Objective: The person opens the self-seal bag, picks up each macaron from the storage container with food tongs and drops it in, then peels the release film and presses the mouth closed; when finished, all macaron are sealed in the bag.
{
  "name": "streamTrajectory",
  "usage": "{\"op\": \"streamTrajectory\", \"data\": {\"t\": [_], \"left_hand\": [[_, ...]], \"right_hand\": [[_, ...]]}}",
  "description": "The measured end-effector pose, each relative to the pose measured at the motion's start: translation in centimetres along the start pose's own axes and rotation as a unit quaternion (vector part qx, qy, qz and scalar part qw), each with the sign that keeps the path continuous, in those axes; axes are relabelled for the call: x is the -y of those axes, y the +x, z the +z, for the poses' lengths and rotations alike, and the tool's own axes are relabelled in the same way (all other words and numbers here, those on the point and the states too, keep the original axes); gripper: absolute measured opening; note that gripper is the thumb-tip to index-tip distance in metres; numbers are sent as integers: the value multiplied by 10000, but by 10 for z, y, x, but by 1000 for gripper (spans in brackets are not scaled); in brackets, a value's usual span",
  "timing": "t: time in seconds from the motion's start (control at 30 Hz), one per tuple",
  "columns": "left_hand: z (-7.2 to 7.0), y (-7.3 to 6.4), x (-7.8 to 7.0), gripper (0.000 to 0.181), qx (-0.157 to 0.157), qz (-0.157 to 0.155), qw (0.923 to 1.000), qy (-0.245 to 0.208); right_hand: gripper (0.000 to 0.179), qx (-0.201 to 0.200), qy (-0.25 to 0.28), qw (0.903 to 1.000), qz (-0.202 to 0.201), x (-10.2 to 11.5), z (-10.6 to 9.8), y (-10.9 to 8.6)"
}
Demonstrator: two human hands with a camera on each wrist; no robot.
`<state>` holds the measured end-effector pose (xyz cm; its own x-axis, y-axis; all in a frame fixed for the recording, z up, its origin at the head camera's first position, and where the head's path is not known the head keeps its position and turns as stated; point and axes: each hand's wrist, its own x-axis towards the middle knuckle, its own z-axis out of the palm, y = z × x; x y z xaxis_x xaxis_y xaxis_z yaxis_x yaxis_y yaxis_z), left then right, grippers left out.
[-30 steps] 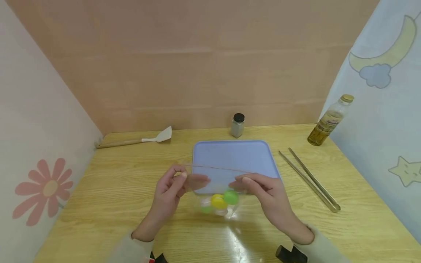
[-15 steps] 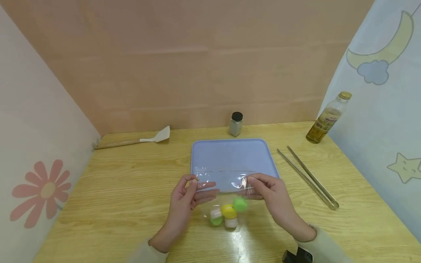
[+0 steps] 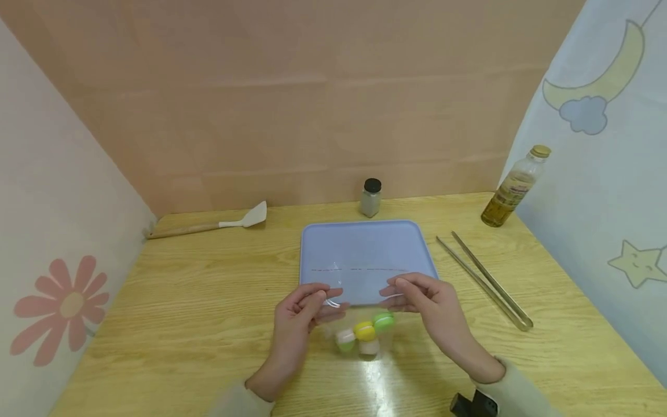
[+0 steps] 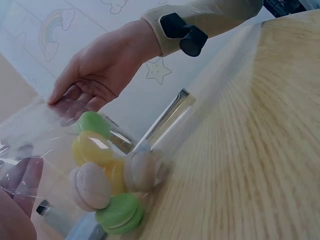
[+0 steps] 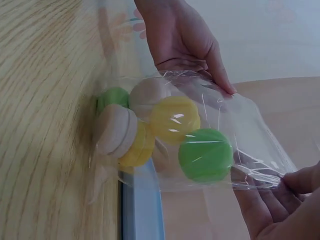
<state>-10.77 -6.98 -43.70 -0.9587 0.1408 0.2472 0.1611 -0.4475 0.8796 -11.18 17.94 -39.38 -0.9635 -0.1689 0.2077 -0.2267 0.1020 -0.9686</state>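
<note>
Two hands pinching a clear plastic bag [image 3: 359,289] by its upper corners, left hand [image 3: 302,313] and right hand [image 3: 429,307] apart, several coloured macarons [image 3: 365,333] hanging below the pinch, just above the wooden table [image 3: 182,301], beside blue tray [image 3: 365,243]

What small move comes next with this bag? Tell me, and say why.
Probably pull the two hands a little apart to spread the mouth of the clear bag. The left hand and right hand each pinch its top edge, and the macarons sit at the bottom, just in front of the blue tray.
</note>
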Motion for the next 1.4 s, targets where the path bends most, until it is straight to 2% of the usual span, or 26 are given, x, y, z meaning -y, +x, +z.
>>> {"op": "streamTrajectory", "data": {"t": [0.1,0.2,0.33,0.5,0.67,0.83,1.03,1.13,1.2,1.3,1.33,1.4], "left_hand": [[3,-2,1,27,-22,177,9998,-72],[6,-3,1,26,-76,329,9994,-123],[7,-4,2,24,-217,310,9992,-118],[7,-4,5,25,-286,203,9993,-118],[8,-3,5,29,-241,235,9994,-122],[9,-3,4,30,-338,98,9991,-255],[11,-4,6,19,-413,120,9973,-588],[13,-4,6,16,-449,129,9967,-660],[13,-4,6,16,-471,125,9964,-687],[13,-5,5,14,-513,76,9963,-689],[13,-5,5,13,-516,70,9962,-694],[14,-5,4,15,-516,50,9963,-687]], "right_hand": [[25,67,10,9998,-164,3,-1,-2],[23,117,-52,9984,-553,5,-2,-5],[23,161,-66,9966,-806,4,-1,-9],[23,72,-76,9980,-630,-1,0,-10],[24,-46,-103,9986,-509,-2,1,-8],[25,-77,-97,9995,-303,-1,1,-7],[26,-170,-37,9998,78,-1,0,-5],[25,-199,-44,9998,55,-1,0,-5],[23,-268,-65,9994,-204,0,1,-6],[25,-561,-141,9935,-978,3,4,-7],[28,-717,-232,9879,-1355,4,5,-6],[36,-1061,-431,9701,-2142,8,8,-4]]}}
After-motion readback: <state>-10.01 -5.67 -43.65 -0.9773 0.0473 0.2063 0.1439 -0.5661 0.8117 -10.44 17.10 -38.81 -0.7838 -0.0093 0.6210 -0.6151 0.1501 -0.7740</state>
